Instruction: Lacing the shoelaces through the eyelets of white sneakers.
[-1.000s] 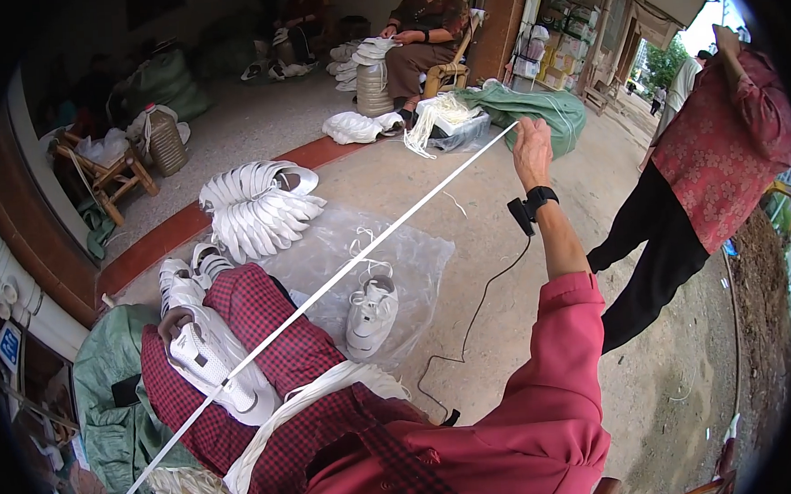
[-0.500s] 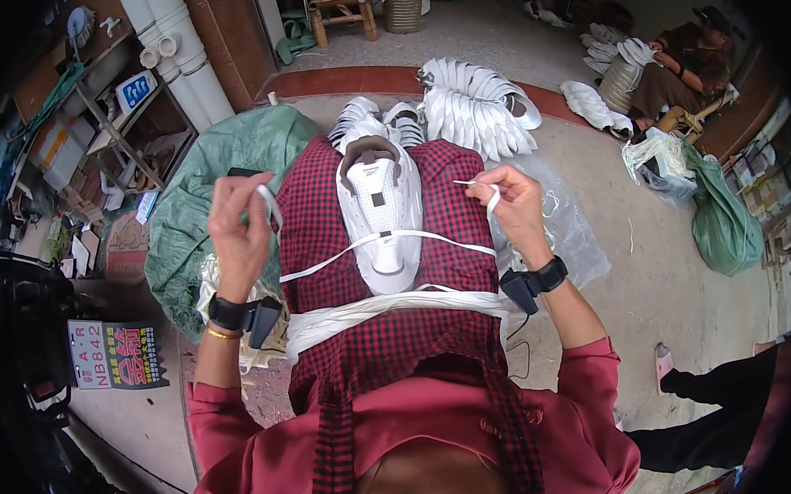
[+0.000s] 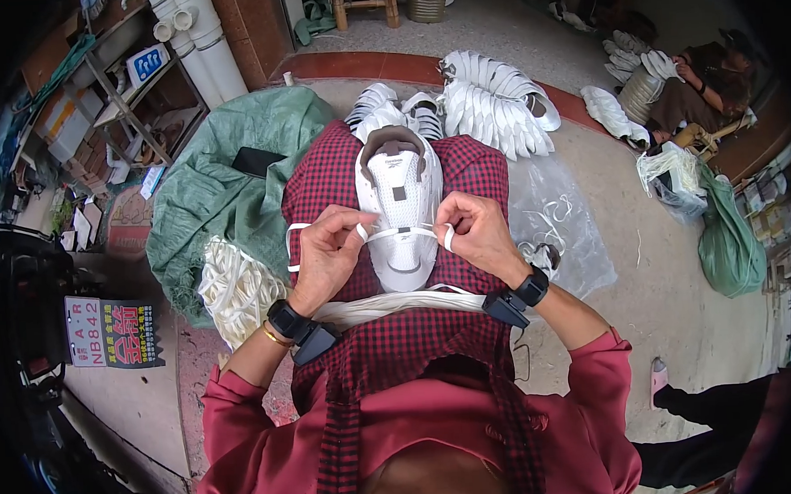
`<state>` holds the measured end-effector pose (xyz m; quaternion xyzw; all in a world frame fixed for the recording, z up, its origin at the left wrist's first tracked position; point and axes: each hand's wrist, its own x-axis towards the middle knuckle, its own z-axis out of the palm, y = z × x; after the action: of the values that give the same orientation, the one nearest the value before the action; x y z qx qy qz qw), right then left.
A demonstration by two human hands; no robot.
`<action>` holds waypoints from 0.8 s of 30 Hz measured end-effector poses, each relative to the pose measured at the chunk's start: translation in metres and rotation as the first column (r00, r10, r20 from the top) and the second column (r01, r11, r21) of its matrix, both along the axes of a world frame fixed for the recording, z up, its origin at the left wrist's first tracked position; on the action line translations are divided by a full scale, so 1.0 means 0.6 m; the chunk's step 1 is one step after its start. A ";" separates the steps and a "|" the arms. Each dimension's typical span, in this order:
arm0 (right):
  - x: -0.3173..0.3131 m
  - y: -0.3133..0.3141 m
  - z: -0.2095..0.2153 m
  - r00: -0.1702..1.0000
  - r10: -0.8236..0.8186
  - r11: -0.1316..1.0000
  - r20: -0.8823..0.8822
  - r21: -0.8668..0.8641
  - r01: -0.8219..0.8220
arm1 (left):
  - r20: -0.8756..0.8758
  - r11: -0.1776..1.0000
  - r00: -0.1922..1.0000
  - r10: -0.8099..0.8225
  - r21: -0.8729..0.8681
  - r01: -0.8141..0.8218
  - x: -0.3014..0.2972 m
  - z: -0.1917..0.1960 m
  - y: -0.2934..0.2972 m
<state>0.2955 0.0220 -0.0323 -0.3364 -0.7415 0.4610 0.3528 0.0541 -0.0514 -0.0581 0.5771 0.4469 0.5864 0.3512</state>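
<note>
The left hand and right hand pinch the lace, seemingly centring it. The shoe points toe-inward (presumably for reach).

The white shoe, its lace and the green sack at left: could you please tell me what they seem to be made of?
White shoe: matte, probably synthetic leather or mesh, given its dotted surface. Lace: likely woven fabric, matte, curling softly. Green sack: perhaps woven plastic, slightly shiny, with crumpled folds.

Lettering on white shoe and colourful placard
</note>
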 end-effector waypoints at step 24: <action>-0.038 0.010 -0.018 1.000 -0.003 0.996 -0.022 -0.084 0.001 | -0.123 0.987 0.979 0.161 0.040 -0.157 0.031 -0.014 -0.025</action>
<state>0.2725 0.0281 -0.0432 -0.3464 -0.7172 0.4951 0.3471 0.0728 -0.0661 -0.0667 0.5806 0.5040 0.5817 0.2656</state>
